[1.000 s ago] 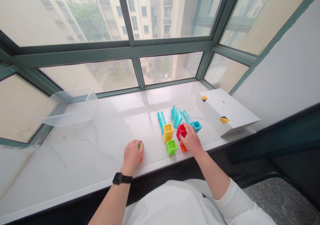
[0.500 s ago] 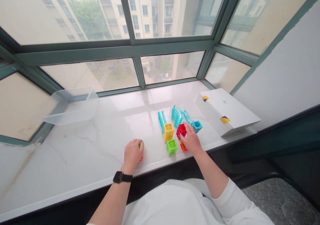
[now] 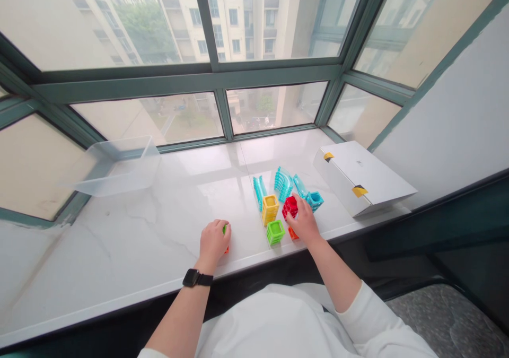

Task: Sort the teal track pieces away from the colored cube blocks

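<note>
My left hand [image 3: 214, 241] is wrapped round a small stack of toy blocks near the front edge; bits of green and orange show past its fingers. Farther right, my right hand [image 3: 306, 223] grips a red toy block [image 3: 290, 208] between thumb and fingers. An orange block [image 3: 293, 233] is partly hidden beneath that hand. Left of the red block are a yellow block stack [image 3: 270, 210] and a green block [image 3: 275, 233]. A blue block [image 3: 315, 201] is just beyond my right hand. Behind these lie a curved blue track piece [image 3: 283, 183] and two narrower blue track pieces [image 3: 260, 192].
On the left of the white marble-look sill [image 3: 159, 252] stands a clear plastic bin [image 3: 119, 184]. A white box [image 3: 369, 172] with yellow-black tape sits at the right. Green-framed windows [image 3: 175, 82] rise behind, and the sill's front edge runs close to my body.
The whole view has shifted slightly, so everything appears a little farther right. Both hands keep their holds, with no clear movement of the blocks.
</note>
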The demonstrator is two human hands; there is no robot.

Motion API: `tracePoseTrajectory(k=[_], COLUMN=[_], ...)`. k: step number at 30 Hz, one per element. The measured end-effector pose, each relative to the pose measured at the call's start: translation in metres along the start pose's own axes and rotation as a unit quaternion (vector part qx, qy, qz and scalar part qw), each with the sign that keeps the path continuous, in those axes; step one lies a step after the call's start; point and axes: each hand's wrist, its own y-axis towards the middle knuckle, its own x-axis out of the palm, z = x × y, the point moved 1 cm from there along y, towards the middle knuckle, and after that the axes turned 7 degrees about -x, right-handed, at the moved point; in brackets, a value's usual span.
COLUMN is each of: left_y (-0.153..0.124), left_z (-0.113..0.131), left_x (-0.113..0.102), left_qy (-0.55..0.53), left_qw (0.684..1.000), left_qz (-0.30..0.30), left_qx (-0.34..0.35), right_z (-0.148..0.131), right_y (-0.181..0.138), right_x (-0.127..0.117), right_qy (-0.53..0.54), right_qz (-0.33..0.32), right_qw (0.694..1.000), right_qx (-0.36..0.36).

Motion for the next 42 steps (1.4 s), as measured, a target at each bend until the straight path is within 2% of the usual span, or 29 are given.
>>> tracePoseTrajectory(k=[8, 26, 33, 42], left_y=[0.0, 0.0, -0.001, -0.001], left_z=[-0.001, 0.001, 0.001, 0.001], left_x=[0.002, -0.001, -0.001, -0.001], left_qy=[0.014, 0.008, 0.019, 0.007], left_qw=[1.0, 1.0, 1.0, 1.0], left_qz=[-0.001, -0.003, -0.008, -0.013], left_qx=[0.005, 0.001, -0.002, -0.008], right_z=[-0.004, 0.0, -0.002, -0.008], right_y=[0.0, -0.001, -0.002, -0.001], right_x=[0.003, 0.019, 0.017, 0.003], right_qy=[-0.016, -0.038, -0.04, -0.011], right_qz=[-0.005, 0.043, 0.033, -0.002], right_qw=[1.0, 0.998, 0.998, 0.999], right_qx=[0.017, 0.014, 0.019, 0.03])
